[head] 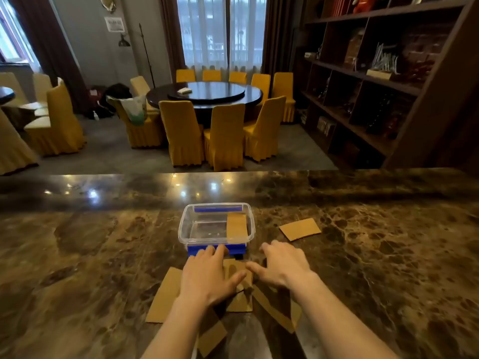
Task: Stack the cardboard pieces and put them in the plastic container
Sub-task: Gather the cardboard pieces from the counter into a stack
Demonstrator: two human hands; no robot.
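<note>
Dark marbled stone makes up the surface (103, 255), with a dining room of yellow-covered chairs (181, 130) beyond its far edge. Near the middle of the surface stands the clear plastic container (186, 224), resting on a blue lid (216, 248); one cardboard strip (236, 225) already lies inside, against its right wall. Toward the near edge several cardboard pieces (166, 294) lie scattered and partly overlapping, some at angles to each other. One more piece (300, 229) sits apart, to the right of the container.

The left hand (207, 275) is spread flat over the scattered pieces, its grip apart and clamped on nothing. The right hand (282, 265) hovers just beside it with fingers splayed, its grip likewise apart and empty.

The step in hand looks like gathering the loose pieces into one pile. Doing it well probably means sliding the pieces together flat on the stone, squaring their edges between both palms before lifting, since the polished top offers little purchase for picking up thin card. The outlying piece would need fetching too, and the finished stack should be turned to match the strip already in the container so it drops in without catching the rim.
</note>
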